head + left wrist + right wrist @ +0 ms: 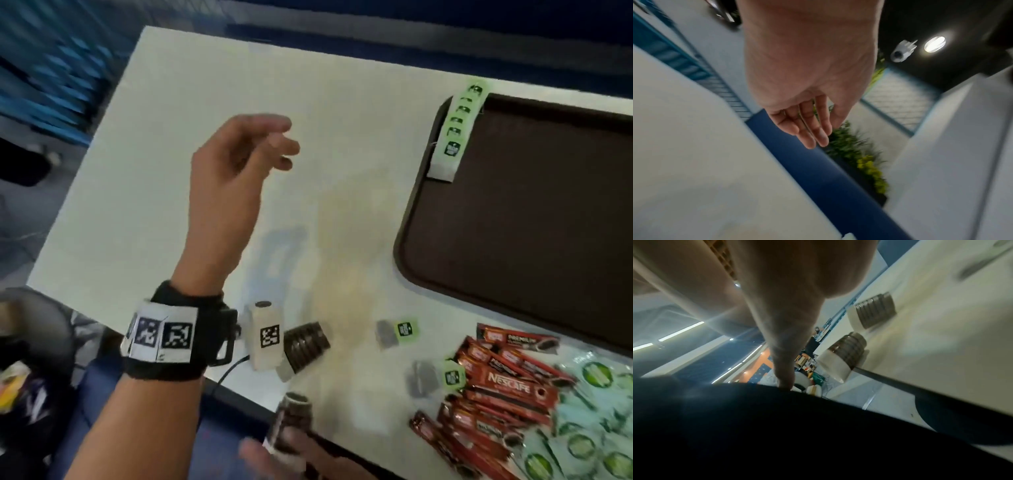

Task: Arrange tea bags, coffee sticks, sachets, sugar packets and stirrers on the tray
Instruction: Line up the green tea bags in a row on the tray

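Tea bags (451, 132) run lengthwise along the tray's (534, 212) left rim; both hands relaxed, empty.

The right hand (789, 308) fills the top of the view, one finger (784, 369) stretched straight down to a dark, blurred mass across the bottom; whether it touches that mass cannot be told. To the right runs the pale table (941, 337), its near edge slanting down to the right. Two ribbed dark cylinders with white bases sit at the table's edge: one (873, 313) farther in, the other (844, 353) right at the edge. Ceiling light strips (681, 331) glow on the left.
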Demonstrator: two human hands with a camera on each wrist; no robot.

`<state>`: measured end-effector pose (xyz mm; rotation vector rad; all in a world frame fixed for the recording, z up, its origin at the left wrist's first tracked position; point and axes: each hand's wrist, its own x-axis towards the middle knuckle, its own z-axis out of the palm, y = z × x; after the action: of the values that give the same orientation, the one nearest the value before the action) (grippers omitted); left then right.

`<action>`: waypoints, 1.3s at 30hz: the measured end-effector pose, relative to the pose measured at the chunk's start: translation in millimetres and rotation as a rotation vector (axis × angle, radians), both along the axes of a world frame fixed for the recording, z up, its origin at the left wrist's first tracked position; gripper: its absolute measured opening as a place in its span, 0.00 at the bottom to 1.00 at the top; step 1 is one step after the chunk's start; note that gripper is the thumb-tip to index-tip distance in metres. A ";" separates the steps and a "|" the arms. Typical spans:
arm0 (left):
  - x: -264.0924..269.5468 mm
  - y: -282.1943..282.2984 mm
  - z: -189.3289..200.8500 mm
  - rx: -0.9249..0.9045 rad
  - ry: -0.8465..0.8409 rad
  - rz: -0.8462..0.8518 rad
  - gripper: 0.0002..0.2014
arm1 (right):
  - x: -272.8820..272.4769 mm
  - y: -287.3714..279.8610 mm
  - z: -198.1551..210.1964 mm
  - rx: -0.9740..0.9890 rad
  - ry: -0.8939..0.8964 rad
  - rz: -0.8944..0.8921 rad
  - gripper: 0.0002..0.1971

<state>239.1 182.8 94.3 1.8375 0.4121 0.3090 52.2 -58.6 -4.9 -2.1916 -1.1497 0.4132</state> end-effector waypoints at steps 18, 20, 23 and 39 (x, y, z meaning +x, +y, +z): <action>-98.8 39.7 -62.0 -0.164 0.437 -0.074 0.11 | 1.5 65.4 1.1 -0.126 0.257 0.117 0.22; -93.9 38.4 -60.9 -0.164 0.472 -0.095 0.10 | 7.9 63.3 6.7 -0.149 0.252 0.152 0.27; -94.6 37.2 -58.4 -0.150 0.554 -0.165 0.09 | 20.1 62.6 12.0 -0.173 0.279 0.153 0.28; -117.9 64.7 -46.2 0.282 0.986 -0.550 0.31 | 51.3 47.7 -14.1 -0.138 -0.035 0.197 0.28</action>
<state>121.2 247.5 48.1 2.1980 0.5093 -0.9991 103.5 -10.9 -19.1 -2.2171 -1.4000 0.5546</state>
